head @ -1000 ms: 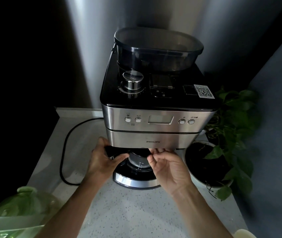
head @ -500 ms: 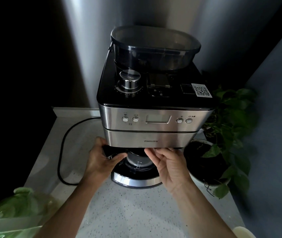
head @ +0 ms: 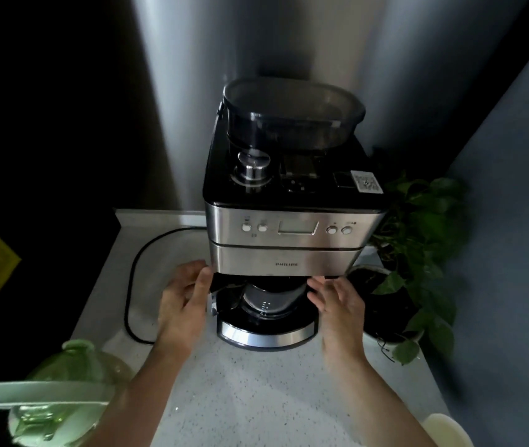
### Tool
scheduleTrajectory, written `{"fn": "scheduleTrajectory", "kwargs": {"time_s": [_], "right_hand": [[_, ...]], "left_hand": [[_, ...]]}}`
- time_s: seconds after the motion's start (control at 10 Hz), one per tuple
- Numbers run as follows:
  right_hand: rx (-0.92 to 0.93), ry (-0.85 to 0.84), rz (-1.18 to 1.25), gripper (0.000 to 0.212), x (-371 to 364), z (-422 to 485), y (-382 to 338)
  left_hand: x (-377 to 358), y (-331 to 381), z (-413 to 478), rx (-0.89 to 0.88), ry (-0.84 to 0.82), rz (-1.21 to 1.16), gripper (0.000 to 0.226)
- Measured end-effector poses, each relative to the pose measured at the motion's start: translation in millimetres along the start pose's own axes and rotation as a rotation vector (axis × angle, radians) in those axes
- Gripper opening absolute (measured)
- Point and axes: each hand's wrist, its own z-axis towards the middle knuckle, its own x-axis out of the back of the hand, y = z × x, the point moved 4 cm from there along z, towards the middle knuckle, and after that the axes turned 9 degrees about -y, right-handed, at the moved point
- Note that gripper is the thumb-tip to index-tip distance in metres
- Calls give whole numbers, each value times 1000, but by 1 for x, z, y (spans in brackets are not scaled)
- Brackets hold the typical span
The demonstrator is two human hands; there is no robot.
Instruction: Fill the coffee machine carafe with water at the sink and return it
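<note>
I am looking down at the coffee machine (head: 292, 233), which is standing on the speckled counter (head: 250, 395) against the steel wall panel. The carafe (head: 268, 300) is sitting in the machine's bay, upright on the round warming base (head: 266, 333), under the brushed front panel. Its glass wall with printed level marks is showing between my two hands; I cannot tell whether any water is in it, as the bay is dark.

My left hand (head: 184, 301) is curling loosely at the left of the bay, its fingers bent toward the dark handle part of the carafe; whether they are actually closing on it I cannot tell. My right hand (head: 340, 304) is hovering at the right of the bay, fingers spread and relaxed, holding nothing, its fingertips (head: 316, 283) near the lower edge of the front panel.

On top of the machine, the smoky bean hopper (head: 292, 116) is closed with its lid, and its contents are too dim to read. Right of the machine, a white pot (head: 385, 330) is holding dark soil and a leafy green plant (head: 418, 227). Left of the machine a black power cord (head: 134, 279) is looping over the counter. Nearer to me than the machine, at the left, a green glass vessel (head: 63, 382) is sitting, blurred.
</note>
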Motion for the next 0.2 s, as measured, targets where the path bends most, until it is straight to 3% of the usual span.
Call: {"fn": "scheduleTrajectory", "kwargs": {"time_s": [0.2], "right_hand": [[-103,4,46,42,6,-30,-22]], "left_hand": [[20,39,-26,-58,6,-110,63]]}}
